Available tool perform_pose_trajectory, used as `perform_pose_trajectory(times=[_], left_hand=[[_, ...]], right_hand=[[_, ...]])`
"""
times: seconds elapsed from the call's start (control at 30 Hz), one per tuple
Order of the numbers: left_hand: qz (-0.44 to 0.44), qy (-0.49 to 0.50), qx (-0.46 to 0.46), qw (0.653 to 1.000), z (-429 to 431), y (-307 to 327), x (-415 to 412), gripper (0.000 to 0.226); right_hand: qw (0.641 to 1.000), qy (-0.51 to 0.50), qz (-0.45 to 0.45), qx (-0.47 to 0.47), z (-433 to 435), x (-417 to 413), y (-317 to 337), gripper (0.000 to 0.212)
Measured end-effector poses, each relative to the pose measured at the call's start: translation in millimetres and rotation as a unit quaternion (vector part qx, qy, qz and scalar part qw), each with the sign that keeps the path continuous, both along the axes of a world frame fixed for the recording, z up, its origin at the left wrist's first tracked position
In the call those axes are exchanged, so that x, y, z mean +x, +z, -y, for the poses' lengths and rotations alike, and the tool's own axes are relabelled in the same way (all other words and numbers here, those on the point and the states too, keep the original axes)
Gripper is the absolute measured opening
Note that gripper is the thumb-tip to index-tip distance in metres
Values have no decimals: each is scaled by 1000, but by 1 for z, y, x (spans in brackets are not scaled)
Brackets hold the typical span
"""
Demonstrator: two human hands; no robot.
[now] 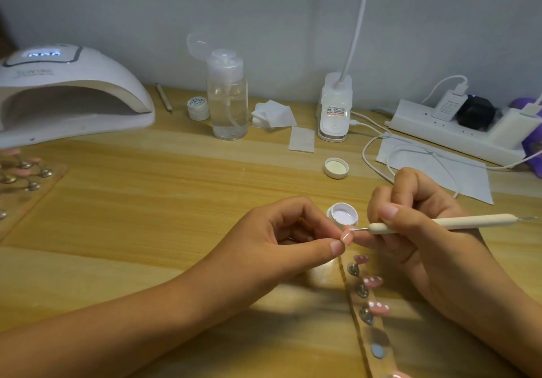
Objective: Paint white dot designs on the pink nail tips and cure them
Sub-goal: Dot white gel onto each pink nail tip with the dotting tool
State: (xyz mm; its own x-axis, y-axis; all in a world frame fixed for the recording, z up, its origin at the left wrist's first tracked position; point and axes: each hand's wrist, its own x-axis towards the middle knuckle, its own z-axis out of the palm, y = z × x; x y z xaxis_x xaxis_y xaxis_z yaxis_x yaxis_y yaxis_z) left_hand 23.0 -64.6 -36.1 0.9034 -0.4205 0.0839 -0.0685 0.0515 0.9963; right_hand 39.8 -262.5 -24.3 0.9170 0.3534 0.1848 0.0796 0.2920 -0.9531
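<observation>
My left hand [289, 237] pinches a pink nail tip [436, 235] between thumb and fingers, just in front of an open jar of white gel [343, 216]. My right hand [416, 216] grips a cream dotting tool [440, 223]; its metal point touches the held tip. A clear holder strip [365, 313] runs toward me below the hands. It carries pink tips with white dots [374, 281] [379, 308] on metal studs. The white curing lamp [70, 96] stands at the back left with its display lit.
A second holder [26, 178] with pink tips lies at the left edge. At the back stand a clear pump bottle [227, 99], a small closed jar [198, 108], cotton pads [274, 114], a desk lamp base [334, 111] and a power strip [457, 127]. A jar lid [336, 167] lies mid-table.
</observation>
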Motion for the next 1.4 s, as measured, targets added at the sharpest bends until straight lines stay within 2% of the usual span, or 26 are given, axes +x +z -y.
perform_pose_trajectory(times=[0.8,0.93,1.17,1.23,1.33,1.4], left_hand=[[1,-5,-2,1000,0,1,0,5],[0,-4,0,1000,0,1,0,5],[-5,-1,2,1000,1,2,-1,8],[-6,-2,0,1000,1,3,-1,9],[-5,-2,-6,1000,2,4,-1,12],[-6,0,-7,1000,2,5,-1,12]], right_hand=[[1000,-2,-14,3,0,-1,1,16],[1000,-9,-19,-2,-1,-1,2,22],[999,-19,-23,12,0,1,1,17],[999,-38,8,4,2,3,1,15],[995,-93,32,0,8,9,-1,25],[986,-141,63,-63,14,14,-1,21]])
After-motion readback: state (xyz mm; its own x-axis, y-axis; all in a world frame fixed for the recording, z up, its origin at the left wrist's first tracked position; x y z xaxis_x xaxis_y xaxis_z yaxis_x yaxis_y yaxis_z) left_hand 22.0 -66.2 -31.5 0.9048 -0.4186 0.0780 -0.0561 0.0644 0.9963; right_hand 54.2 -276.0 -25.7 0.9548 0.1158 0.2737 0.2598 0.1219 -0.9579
